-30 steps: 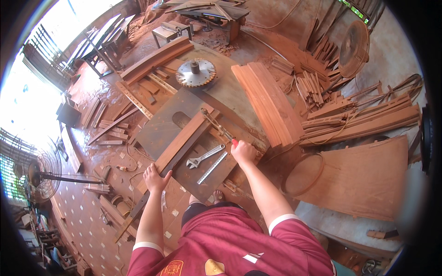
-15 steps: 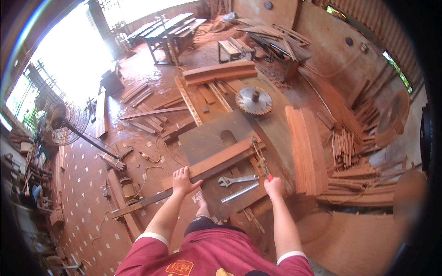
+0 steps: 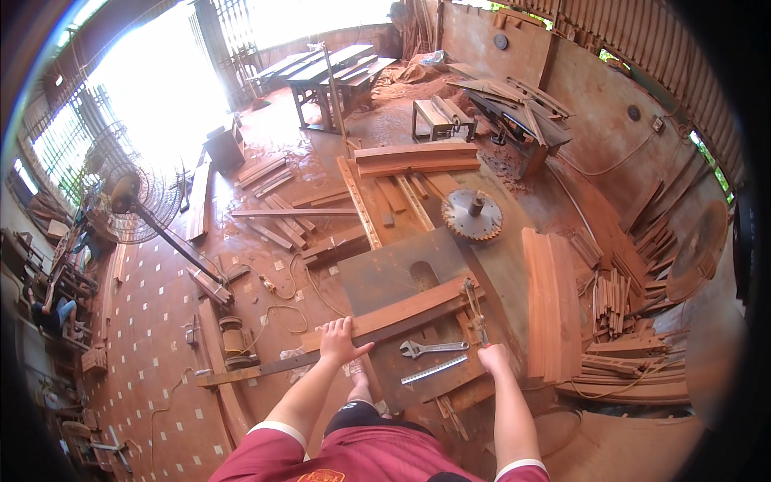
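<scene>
Board (image 3: 409, 308) may skew if our left hand (image 3: 339, 343), thumb spread from fingers, slips while our right fist (image 3: 494, 359) clenches the clamp (image 3: 474, 306).

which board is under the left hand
The reddish board along the dark bar; unlike the grouped boards at right, it has the left hand on it.

We get strong daylt upper L, opening (image 3: 148, 92) blown out; floor (image 3: 269, 138) glare nearby. Fisheye bends edges; blurry patch (image 3: 717, 365) lower R.
</scene>
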Demonstrator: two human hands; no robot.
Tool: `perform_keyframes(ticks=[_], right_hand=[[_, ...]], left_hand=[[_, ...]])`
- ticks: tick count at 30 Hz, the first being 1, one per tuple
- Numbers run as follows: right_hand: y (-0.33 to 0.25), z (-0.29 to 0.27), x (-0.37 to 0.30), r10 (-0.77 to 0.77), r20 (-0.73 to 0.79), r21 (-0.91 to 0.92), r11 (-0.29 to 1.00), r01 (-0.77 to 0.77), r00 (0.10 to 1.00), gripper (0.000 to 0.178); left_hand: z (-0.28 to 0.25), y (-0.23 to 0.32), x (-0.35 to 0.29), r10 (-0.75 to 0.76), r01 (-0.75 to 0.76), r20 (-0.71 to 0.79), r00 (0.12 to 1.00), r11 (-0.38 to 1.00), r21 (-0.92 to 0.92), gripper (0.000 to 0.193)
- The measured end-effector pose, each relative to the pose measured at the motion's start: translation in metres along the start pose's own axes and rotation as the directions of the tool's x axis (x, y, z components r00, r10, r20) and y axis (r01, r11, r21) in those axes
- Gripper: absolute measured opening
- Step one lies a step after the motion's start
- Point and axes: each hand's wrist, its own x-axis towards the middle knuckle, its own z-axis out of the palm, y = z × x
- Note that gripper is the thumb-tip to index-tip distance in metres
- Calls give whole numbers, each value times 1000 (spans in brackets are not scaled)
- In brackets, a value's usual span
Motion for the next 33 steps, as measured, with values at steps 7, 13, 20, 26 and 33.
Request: perform_keyframes(ticks=[7,13,20,26,33], right_hand=[[5,7,5,-119,-50,-67,991,116,992,41],[7,11,5,-85,-82,-66,995,80,993,40],[-2,2,-12,-20,-56,-62,998,17,998,45],[-20,-7,-24,18,-53,-84,996,-22,998,45],[-45,-3,-12,23,-86,-16,1000,-25,996,46]], left_hand=[[1,-4,-1,1,-1,4,1000,1000,8,100],[0,-3,0,-12,13,35,999,1000,-14,100],[-2,-3,-1,-11,12,39,999,1000,-7,99],[4,-11,3,12,-11,-26,1000,1000,11,96],[-2,-22,31,-32,34,48,998,999,-30,95]])
